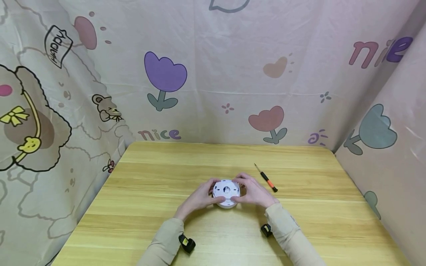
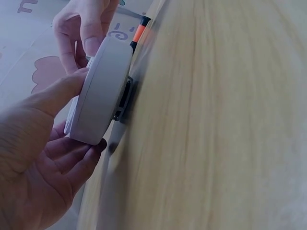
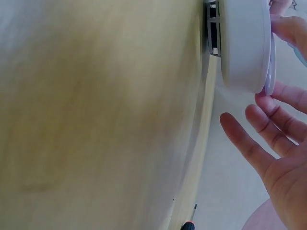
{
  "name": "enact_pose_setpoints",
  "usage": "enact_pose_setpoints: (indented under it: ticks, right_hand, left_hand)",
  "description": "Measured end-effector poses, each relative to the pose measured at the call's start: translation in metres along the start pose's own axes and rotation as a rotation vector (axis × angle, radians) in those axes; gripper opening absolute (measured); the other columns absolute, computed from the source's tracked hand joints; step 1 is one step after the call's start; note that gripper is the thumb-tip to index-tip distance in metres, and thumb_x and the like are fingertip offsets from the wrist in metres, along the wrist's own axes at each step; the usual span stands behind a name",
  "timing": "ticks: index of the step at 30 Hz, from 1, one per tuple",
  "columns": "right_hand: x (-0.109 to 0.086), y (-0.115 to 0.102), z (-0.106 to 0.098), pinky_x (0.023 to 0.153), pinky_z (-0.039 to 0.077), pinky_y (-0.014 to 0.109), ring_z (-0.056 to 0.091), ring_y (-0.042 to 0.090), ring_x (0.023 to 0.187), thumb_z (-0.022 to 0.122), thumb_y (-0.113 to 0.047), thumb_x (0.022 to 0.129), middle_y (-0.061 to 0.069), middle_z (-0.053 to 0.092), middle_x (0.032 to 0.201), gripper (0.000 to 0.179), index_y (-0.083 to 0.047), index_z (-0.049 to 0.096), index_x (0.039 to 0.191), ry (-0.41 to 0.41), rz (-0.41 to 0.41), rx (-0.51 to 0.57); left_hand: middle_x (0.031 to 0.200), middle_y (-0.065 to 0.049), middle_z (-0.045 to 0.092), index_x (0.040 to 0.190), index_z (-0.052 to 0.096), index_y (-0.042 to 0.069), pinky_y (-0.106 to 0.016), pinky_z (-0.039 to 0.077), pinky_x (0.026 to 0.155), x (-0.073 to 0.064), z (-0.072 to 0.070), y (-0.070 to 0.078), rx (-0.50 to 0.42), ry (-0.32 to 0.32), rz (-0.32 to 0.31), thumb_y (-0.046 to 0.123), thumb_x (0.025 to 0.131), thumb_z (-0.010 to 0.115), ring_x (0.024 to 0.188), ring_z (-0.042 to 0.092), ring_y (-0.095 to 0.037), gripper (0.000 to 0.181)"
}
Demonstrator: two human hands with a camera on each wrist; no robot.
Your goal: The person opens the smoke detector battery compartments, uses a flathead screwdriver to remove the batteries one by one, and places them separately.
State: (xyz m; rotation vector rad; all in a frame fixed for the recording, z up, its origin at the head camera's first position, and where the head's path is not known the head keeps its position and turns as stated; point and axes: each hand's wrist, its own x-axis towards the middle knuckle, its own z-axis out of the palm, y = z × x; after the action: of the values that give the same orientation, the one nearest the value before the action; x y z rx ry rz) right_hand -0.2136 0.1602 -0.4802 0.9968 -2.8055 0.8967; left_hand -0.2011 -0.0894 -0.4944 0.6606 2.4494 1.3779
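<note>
A round white smoke detector (image 1: 227, 205) is between both hands, its slotted vent side turned down toward the table and its flat back up. On that back sits a thin white mounting plate (image 1: 219, 193) with slots and a central hole. My left hand (image 1: 203, 195) grips the detector body (image 2: 103, 96), thumb at the top edge and fingers round the side. With my right hand (image 1: 253, 192) I pinch the plate's edge (image 3: 272, 72) between thumb and fingertips; the other fingers spread away from it. In the right wrist view, the plate stands slightly off the body at one side.
A screwdriver (image 1: 266, 178) with a black and orange handle lies on the wooden table (image 1: 149, 166), just beyond the right hand. Patterned curtains (image 1: 213, 74) hang behind the table and along both sides.
</note>
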Motion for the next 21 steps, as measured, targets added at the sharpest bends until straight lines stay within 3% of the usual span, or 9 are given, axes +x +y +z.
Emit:
enact_pose_setpoints:
  ticks: [8,21]
  right_hand:
    - [0.0004,-0.0019,-0.0009,0.097,0.057,0.038,0.061,0.016,0.106,0.087,-0.034,0.077,0.005,0.062,0.117,0.064,-0.003,0.066,0.128,-0.004,-0.023,0.003]
    - [-0.0008,-0.0022,-0.002,0.1,0.056,0.043,0.062,0.02,0.111,0.088,-0.032,0.075,0.005,0.061,0.12,0.064,-0.004,0.066,0.128,-0.006,-0.009,0.05]
  left_hand:
    - [0.141,-0.017,0.059,0.147,0.044,0.008,-0.05,0.049,0.111,-0.0009,-0.0002,0.0036,0.106,0.026,-0.026,0.043,0.091,0.072,0.127,0.058,-0.029,0.072]
    - [0.143,-0.017,0.058,0.149,0.043,0.011,-0.052,0.047,0.112,-0.004,-0.0011,0.0018,0.164,0.026,0.027,0.046,0.092,0.069,0.13,0.057,-0.031,0.072]
